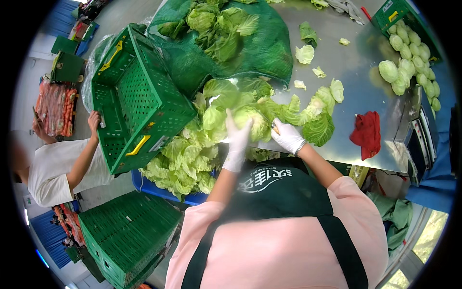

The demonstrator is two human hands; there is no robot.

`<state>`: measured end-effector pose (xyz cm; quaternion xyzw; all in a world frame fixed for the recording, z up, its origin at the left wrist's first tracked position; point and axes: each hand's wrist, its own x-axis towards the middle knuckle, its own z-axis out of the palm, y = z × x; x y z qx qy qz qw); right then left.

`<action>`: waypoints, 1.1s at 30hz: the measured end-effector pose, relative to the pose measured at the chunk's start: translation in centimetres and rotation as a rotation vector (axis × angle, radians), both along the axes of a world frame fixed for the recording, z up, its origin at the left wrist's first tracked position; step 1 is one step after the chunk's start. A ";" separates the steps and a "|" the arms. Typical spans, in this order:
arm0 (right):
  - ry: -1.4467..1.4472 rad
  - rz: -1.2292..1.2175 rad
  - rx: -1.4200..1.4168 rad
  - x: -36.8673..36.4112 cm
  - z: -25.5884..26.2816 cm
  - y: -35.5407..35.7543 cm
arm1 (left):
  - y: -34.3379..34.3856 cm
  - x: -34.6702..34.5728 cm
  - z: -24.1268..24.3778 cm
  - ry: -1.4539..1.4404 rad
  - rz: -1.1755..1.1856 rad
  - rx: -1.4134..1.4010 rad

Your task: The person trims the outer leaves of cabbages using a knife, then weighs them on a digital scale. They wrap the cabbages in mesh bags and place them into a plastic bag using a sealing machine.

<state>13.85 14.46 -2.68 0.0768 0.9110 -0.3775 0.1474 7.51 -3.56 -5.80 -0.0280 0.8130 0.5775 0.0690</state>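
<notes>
A pale green cabbage head (254,122) lies at the near edge of the metal table (355,132). My left hand (238,135), in a white glove, rests against its left side with thumb and fingers spread. In my right hand (287,137), also gloved, is a small knife (274,126) whose blade is mostly hidden at the cabbage's right side. Loose cabbage leaves (319,108) lie to the right of that hand. More leaves (184,159) are heaped at the left over a blue bin (155,188).
A green mesh sack (267,50) of cabbages lies beyond my hands. An empty green crate (144,104) leans at the left, a person's hand (94,121) on its rim. Far right, a crate (386,16) spills cabbages (411,54); a red cloth (366,135) lies nearer. Stacked crates (126,234) stand lower left.
</notes>
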 end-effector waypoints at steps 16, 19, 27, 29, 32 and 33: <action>0.039 0.027 0.309 -3.0 -2.4 1.4 | 1.5 0.6 -1.3 0.016 0.061 0.039; 0.038 0.003 0.225 -2.9 -2.8 1.6 | 0.4 0.1 -2.5 -0.035 0.069 0.176; 0.312 -0.390 -0.484 -2.5 -7.0 -1.9 | -1.8 1.1 -2.0 0.055 -0.035 0.060; 0.303 -0.431 -0.374 -4.1 -7.0 -2.9 | -2.3 1.6 -1.6 0.085 -0.040 0.052; 0.470 -0.338 -0.441 -6.3 -6.4 -2.6 | -2.2 1.4 -0.8 0.071 -0.029 0.075; 0.366 -0.243 -0.200 -7.4 -6.5 -1.5 | -2.1 1.2 -1.4 0.081 -0.046 0.085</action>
